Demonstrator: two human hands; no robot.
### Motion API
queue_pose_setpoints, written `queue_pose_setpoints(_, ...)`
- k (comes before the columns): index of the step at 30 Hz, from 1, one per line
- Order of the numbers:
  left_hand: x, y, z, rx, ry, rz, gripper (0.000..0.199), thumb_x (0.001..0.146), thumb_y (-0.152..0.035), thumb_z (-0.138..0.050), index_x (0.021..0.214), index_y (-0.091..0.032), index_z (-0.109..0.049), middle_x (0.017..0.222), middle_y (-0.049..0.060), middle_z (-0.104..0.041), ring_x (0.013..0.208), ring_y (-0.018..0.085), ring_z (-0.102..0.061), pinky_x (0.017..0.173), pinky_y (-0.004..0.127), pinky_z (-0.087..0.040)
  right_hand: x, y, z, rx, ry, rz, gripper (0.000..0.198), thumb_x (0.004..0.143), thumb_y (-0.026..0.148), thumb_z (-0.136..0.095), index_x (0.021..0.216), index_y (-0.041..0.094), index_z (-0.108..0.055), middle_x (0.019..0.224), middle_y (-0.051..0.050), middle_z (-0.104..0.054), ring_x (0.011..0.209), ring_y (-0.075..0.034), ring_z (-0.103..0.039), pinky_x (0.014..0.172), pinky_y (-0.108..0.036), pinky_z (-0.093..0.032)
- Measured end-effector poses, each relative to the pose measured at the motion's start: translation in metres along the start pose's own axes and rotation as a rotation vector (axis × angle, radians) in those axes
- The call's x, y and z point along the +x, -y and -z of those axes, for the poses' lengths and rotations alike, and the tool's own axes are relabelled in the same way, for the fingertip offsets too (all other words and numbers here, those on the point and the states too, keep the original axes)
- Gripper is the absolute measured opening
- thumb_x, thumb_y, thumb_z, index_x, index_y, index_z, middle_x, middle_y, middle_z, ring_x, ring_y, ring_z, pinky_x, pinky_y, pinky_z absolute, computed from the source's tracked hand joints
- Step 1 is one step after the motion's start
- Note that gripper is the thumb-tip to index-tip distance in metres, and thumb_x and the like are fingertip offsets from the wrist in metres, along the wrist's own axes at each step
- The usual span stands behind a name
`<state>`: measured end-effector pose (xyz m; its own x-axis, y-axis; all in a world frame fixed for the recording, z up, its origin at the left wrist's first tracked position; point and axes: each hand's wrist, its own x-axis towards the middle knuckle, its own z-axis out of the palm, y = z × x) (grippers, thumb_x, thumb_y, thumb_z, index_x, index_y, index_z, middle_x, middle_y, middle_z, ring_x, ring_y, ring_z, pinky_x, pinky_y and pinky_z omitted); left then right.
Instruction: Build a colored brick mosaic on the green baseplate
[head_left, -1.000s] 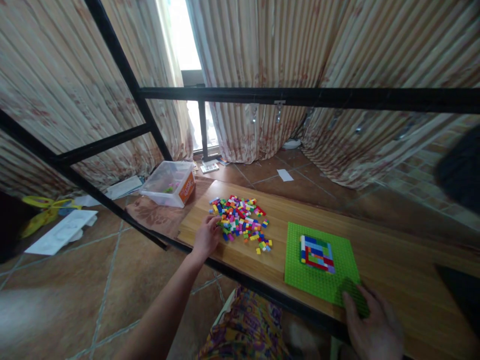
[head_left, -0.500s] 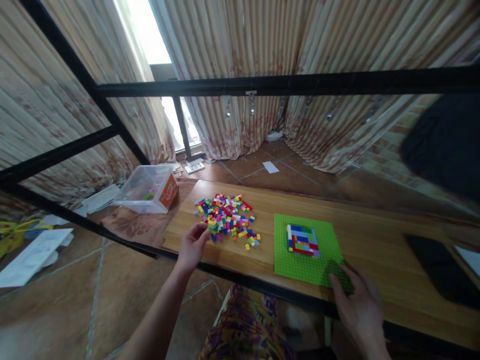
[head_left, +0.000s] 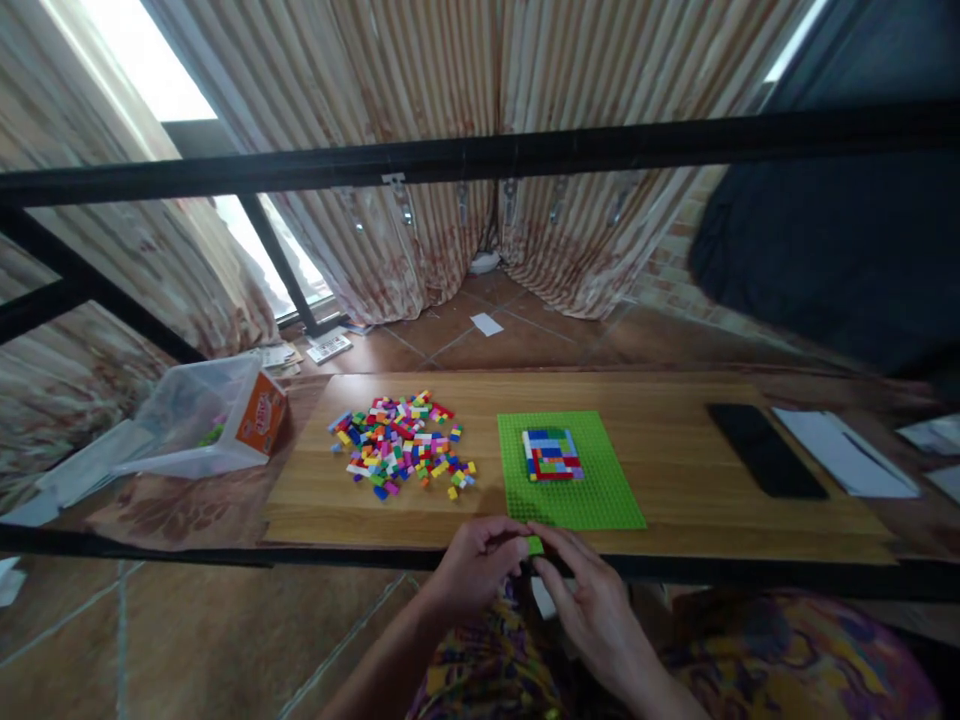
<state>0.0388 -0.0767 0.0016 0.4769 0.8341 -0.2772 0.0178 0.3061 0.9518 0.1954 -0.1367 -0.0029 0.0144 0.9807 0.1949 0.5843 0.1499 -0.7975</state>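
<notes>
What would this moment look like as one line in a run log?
left hand: pinching green brick | right hand: also on brick | green baseplate: flat on wooden board | loose bricks: piled left

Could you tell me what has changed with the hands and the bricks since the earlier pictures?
The left hand left the brick pile and the right hand let go of the green baseplate corner; both now meet at the table's near edge, pinching a small green brick. The pile, baseplate and its mosaic stayed put.

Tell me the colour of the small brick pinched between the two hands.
Green, in the head view: brick.
</notes>
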Motion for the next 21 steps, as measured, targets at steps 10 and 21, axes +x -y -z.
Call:
queue_pose_setpoints(10,0.005,0.004,0.002,-0.007,-0.077,-0.008,0.023,0.075,-0.035,-0.067,0.088,-0.015,-0.065,0.061,-0.003,-0.056,0.056,0.009,-0.049,0.055,0.02,-0.037,0.007,-0.008,0.001,0.064,-0.023,-0.077,0.022,0.087,0.031,-0.058,0.106,0.026,-0.069,0.101,-0.006,-0.068,0.092,-0.02,-0.065,0.079,-0.032,-0.056)
queue_pose_setpoints(21,0.047,0.0,-0.004,-0.012,-0.163,-0.201,0.021,0.077,-0.034,-0.065,0.085,-0.015,-0.065,0.074,0.001,-0.064,0.065,0.012,-0.056,0.061,0.023,-0.046,0.054,-0.012,0.017,-0.103,-0.046,0.047,0.023,0.09,0.031,-0.051,0.106,0.025,-0.066,0.105,-0.006,-0.066,0.101,-0.021,-0.061,0.09,-0.04,-0.05)
